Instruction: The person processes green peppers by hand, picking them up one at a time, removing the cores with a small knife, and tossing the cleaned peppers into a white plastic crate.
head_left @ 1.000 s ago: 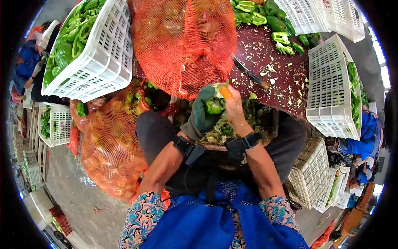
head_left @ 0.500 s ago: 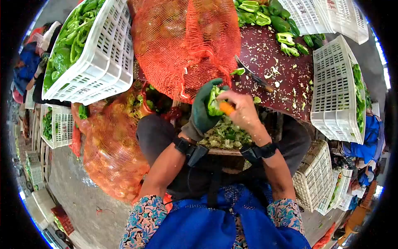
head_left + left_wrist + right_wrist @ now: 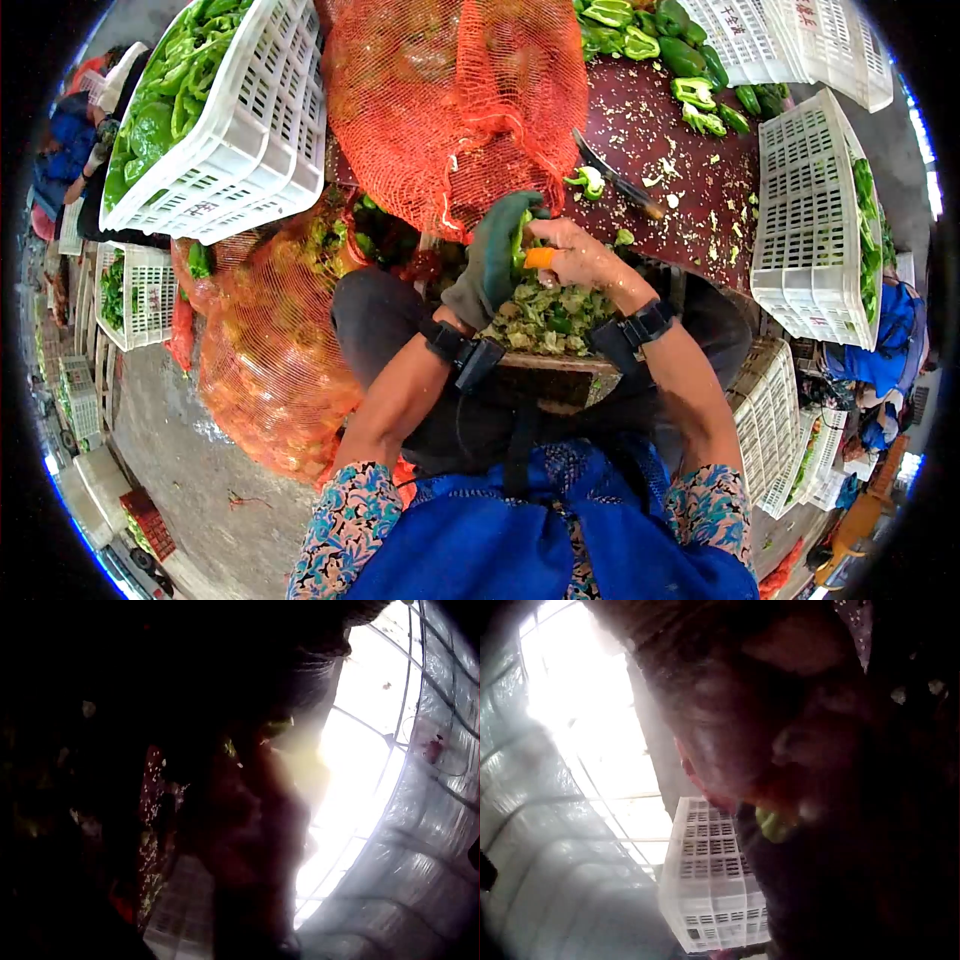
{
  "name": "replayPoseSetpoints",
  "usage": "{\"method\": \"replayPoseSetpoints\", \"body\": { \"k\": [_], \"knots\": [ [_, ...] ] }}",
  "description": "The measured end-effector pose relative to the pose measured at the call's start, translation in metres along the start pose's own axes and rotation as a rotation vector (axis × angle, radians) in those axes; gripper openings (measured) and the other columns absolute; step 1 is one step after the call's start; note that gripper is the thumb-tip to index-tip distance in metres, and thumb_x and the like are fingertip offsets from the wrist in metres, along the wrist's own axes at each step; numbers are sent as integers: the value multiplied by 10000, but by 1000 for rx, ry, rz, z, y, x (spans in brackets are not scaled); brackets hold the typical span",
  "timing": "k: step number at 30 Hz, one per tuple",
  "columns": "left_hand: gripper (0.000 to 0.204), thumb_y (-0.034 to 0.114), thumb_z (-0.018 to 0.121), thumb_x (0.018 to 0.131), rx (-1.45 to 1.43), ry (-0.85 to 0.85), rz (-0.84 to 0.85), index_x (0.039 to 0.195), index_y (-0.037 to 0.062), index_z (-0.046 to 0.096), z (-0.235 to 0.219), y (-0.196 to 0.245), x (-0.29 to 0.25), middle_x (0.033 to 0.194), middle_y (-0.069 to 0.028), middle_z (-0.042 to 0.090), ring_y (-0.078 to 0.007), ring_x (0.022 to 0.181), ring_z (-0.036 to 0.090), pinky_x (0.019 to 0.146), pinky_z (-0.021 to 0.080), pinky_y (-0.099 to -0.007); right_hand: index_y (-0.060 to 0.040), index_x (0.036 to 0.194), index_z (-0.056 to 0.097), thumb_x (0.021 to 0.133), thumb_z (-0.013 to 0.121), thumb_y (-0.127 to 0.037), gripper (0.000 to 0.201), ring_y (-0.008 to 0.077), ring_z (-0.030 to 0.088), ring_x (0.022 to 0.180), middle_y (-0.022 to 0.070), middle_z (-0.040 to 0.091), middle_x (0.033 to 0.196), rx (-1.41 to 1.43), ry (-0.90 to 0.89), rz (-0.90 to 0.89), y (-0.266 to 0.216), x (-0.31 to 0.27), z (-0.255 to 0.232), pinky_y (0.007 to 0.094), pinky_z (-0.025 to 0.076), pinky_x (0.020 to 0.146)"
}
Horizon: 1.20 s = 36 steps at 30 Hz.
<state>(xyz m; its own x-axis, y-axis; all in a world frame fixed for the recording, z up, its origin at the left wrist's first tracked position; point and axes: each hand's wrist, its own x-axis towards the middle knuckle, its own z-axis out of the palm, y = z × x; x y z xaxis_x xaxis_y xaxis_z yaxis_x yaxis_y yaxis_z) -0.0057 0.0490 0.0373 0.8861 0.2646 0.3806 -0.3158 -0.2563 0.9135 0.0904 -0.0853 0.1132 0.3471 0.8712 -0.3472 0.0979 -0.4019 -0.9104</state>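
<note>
The left hand point(image 3: 492, 252), in a dark green glove with a grey cuff, curls around a green pepper point(image 3: 519, 245), mostly hidden by glove and fingers. From the right, the bare right hand point(image 3: 580, 262) has its bent fingers against the pepper, with an orange band point(image 3: 540, 258) around one digit. Below both hands lies a heap of pale and green scraps point(image 3: 550, 318). In the right wrist view a bit of green pepper point(image 3: 775, 825) shows at the dark fingertips. The left wrist view is too dark to make out the grip.
A knife point(image 3: 618, 178) and a cut pepper piece point(image 3: 590, 183) lie on the seed-strewn dark red board point(image 3: 640, 110). Red mesh sacks point(image 3: 450, 90) stand ahead and at left. White crates point(image 3: 250, 130) flank both sides, and more peppers point(image 3: 690, 60) lie at the board's far edge.
A cut green piece has appeared on the board beside the knife. The right hand has shifted rightward and its fingers have changed position at the pepper, which the glove now covers more.
</note>
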Motion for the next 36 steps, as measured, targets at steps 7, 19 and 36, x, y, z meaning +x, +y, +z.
{"method": "replayPoseSetpoints", "body": {
  "k": [7,19,36],
  "knots": [
    [586,137,724,753,-39,-207,125,1281,-2,512,0,9,0,1185,-196,585,-364,1064,597,908,484,-415,3,923,606,859,629,-86,112,133,607,569,44,541,621,-235,-279,119,12,-5,-22,314,448,483],
    [502,138,691,851,156,-7,14,1311,40,513,11,-4,-10,1135,-97,642,-228,1001,634,895,517,-355,-87,984,556,746,628,-21,257,381,554,544,159,527,617,-634,512,-367,25,-49,44,400,437,491],
    [355,316,543,989,-667,203,-327,1252,77,543,20,25,-3,1124,-91,604,-220,958,618,798,539,-367,-150,1364,524,1020,410,-488,496,195,549,1124,12,589,1284,1313,706,258,80,4,59,348,424,930]
  ]
}}
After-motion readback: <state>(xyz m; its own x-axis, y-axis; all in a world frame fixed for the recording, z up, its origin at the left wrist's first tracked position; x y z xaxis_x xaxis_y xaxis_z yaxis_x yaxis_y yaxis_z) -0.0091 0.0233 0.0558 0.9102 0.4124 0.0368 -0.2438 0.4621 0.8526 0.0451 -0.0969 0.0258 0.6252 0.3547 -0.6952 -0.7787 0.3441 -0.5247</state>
